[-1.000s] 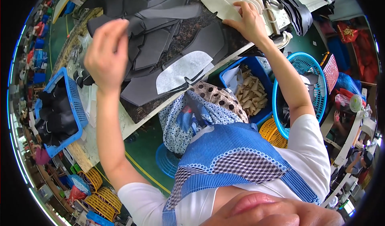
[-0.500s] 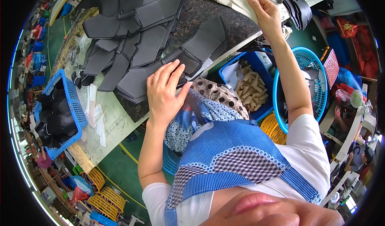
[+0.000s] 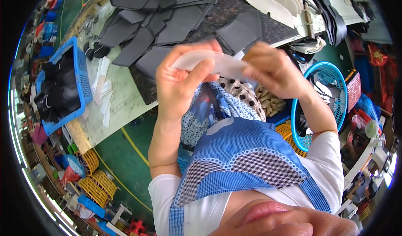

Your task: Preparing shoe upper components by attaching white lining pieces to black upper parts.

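Note:
A curved, whitish, thin flexible piece is held up between my two hands over my lap. My left hand grips its left end, with the thumb in front and the fingers behind. My right hand, smeared by motion, pinches the right end. Just beyond, dark grey padded panels lie in overlapping piles on the dark stone table top. One grey panel lies apart from the piles, close to my right hand. Further off at the right, cream curved pieces lie fanned out.
A blue basket of black pieces stands on the left, near white strips. At the right are a round light-blue basket, a bin of beige scraps and a yellow basket. Dark strips lie at the far right.
My right hand has come back from the cream pieces with a whitish piece. My left hand has lifted off the grey panels and now grips that piece too. The view has shifted slightly.

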Demonstrator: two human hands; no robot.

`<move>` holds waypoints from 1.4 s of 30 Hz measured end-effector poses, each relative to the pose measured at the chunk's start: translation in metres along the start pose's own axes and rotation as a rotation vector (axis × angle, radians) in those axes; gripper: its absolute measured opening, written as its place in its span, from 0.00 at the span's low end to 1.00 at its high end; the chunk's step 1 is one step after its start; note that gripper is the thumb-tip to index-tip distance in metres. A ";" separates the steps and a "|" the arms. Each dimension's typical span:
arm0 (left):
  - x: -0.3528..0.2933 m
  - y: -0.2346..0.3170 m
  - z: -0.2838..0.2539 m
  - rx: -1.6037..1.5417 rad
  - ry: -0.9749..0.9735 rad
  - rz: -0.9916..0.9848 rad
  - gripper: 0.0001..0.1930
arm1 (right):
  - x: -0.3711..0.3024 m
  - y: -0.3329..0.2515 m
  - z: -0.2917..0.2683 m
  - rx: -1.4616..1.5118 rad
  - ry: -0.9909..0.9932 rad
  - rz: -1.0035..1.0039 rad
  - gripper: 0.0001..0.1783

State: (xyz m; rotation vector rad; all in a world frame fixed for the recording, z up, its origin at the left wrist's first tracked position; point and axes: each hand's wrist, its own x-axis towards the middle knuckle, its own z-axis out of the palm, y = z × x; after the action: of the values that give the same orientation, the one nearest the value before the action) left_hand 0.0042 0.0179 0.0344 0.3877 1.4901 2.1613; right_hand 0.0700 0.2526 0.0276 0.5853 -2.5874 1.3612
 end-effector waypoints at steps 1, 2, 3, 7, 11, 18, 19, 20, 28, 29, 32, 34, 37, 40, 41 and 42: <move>0.001 -0.002 0.000 0.063 0.044 -0.132 0.21 | -0.002 0.002 0.007 0.031 -0.112 -0.005 0.14; 0.002 -0.007 0.002 0.124 0.023 -0.044 0.12 | 0.000 -0.002 0.008 0.221 -0.062 0.197 0.15; 0.002 -0.011 0.001 0.128 0.031 -0.046 0.12 | 0.004 -0.005 0.009 0.409 -0.011 0.401 0.16; -0.006 -0.026 0.004 0.132 0.033 -0.061 0.15 | 0.019 -0.005 0.017 0.657 -0.116 0.495 0.12; -0.007 -0.020 -0.002 0.123 -0.080 -0.100 0.23 | 0.029 -0.012 0.005 0.546 -0.339 0.509 0.08; -0.001 -0.018 -0.017 -0.116 -0.463 -0.423 0.31 | 0.026 -0.019 0.013 0.796 -0.506 0.501 0.11; -0.001 -0.021 -0.014 0.118 -0.421 -0.193 0.29 | 0.022 -0.016 0.015 0.835 -0.475 0.510 0.12; 0.000 -0.024 -0.012 0.346 -0.371 0.039 0.26 | 0.020 -0.019 0.018 0.836 -0.407 0.539 0.14; -0.029 -0.002 -0.008 1.135 -0.452 1.145 0.08 | -0.022 0.017 0.039 1.253 0.437 0.812 0.10; -0.041 -0.001 -0.010 1.160 -0.465 1.129 0.07 | -0.034 0.038 0.032 1.078 0.625 0.838 0.10; -0.054 -0.003 -0.024 1.095 -0.508 0.881 0.09 | -0.107 0.107 -0.005 0.657 0.568 0.866 0.13; -0.066 -0.007 -0.036 0.854 -0.524 0.461 0.16 | -0.169 0.142 -0.024 -0.212 0.023 1.217 0.14; -0.061 -0.009 -0.040 0.910 -0.383 0.493 0.16 | -0.185 0.115 -0.019 -0.719 -0.120 1.087 0.17; -0.056 0.000 -0.037 1.040 -0.413 0.673 0.13 | -0.101 0.060 -0.018 0.221 0.081 0.873 0.14; -0.054 0.002 -0.036 1.030 -0.425 0.694 0.13 | -0.068 0.038 -0.011 0.382 0.096 0.718 0.13; -0.052 0.002 -0.035 1.033 -0.432 0.695 0.13 | -0.046 0.027 -0.001 0.455 0.035 0.582 0.12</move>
State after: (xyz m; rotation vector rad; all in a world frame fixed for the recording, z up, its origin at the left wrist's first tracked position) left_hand 0.0302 -0.0380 0.0255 1.7937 2.2820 1.3164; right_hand 0.1007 0.2794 -0.0066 -0.1781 -2.5223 2.1347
